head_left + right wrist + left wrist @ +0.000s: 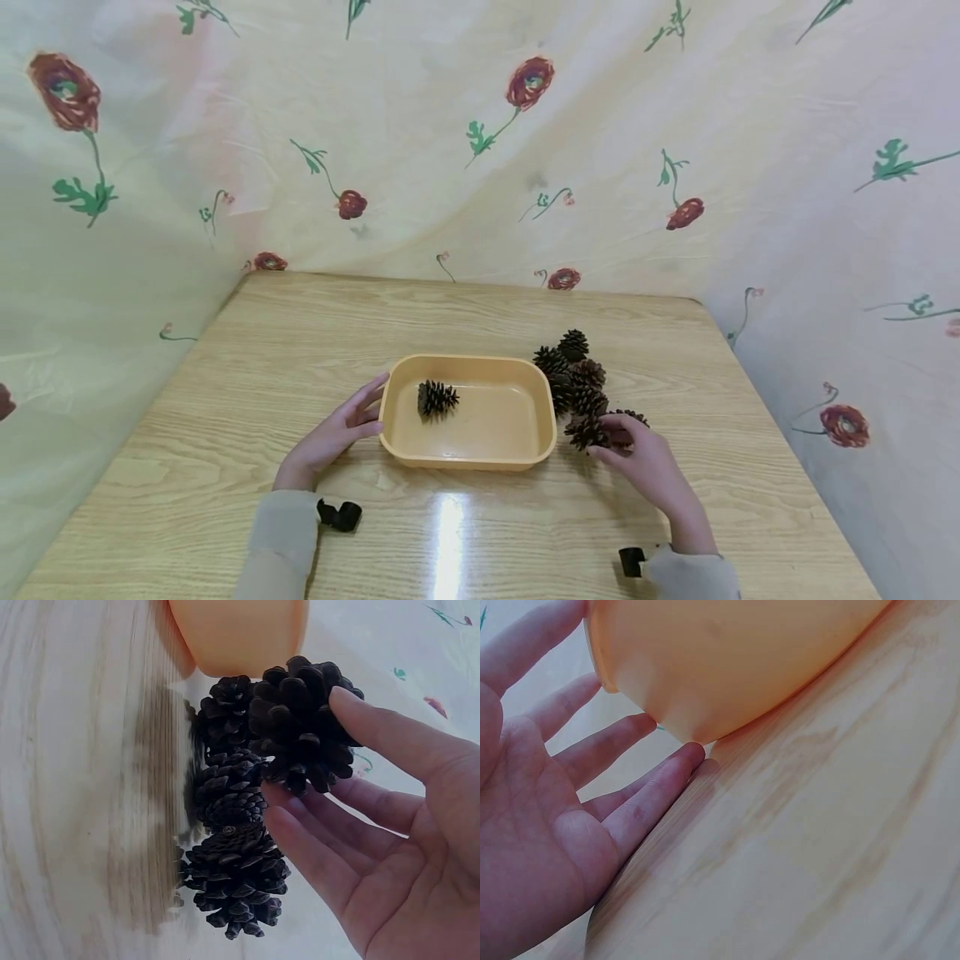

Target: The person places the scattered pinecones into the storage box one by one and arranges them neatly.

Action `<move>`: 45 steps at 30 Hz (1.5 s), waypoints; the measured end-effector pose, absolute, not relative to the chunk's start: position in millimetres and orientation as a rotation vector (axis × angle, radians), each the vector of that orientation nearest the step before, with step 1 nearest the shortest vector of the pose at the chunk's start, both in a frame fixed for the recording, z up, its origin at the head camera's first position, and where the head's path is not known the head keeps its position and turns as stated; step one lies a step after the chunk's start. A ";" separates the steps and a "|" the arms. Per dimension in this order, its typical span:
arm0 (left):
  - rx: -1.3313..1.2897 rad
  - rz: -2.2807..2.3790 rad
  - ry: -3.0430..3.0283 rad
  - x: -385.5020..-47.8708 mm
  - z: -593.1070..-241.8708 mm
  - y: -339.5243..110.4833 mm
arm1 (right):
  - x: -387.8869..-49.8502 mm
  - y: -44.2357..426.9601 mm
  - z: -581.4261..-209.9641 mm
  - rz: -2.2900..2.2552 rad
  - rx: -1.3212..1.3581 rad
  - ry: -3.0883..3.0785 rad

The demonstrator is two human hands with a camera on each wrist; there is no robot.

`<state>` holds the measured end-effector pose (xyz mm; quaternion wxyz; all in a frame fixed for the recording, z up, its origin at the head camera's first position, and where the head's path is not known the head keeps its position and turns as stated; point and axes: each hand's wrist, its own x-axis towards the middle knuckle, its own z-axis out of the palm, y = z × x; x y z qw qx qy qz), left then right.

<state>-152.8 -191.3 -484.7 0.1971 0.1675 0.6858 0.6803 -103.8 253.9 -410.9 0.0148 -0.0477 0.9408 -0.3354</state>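
Note:
A shallow yellow-orange plastic container [495,425] sits on the wooden table, with one brown pine cone [437,399] lying in its left part. My left hand [337,437] is at the container's left end. In the left wrist view, the fingers of that hand, fairly straight and spread, touch the container's wall [727,667]. To the right of the container, my right hand [647,462] pinches a pine cone [300,724] between thumb and fingers. This cone is raised off the table, just in front of a cluster of several other pine cones [587,373].
The pine cone cluster stands close against the container's right end. A light wood-grain table [315,333] lies under everything. Behind it and at both sides hangs a pale cloth [420,108] printed with red flowers. Dark camera mounts [341,515] are worn at both wrists.

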 end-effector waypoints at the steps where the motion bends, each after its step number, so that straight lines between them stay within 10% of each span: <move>1: 0.468 1.904 1.920 -152.9 -484.8 -191.3 | -103.8 254.2 -410.1 -1.047 -0.149 2.927; 45: 0.521 1.897 1.923 -156.5 -488.8 -191.8 | -146.5 190.4 -396.3 -1.354 -0.433 2.724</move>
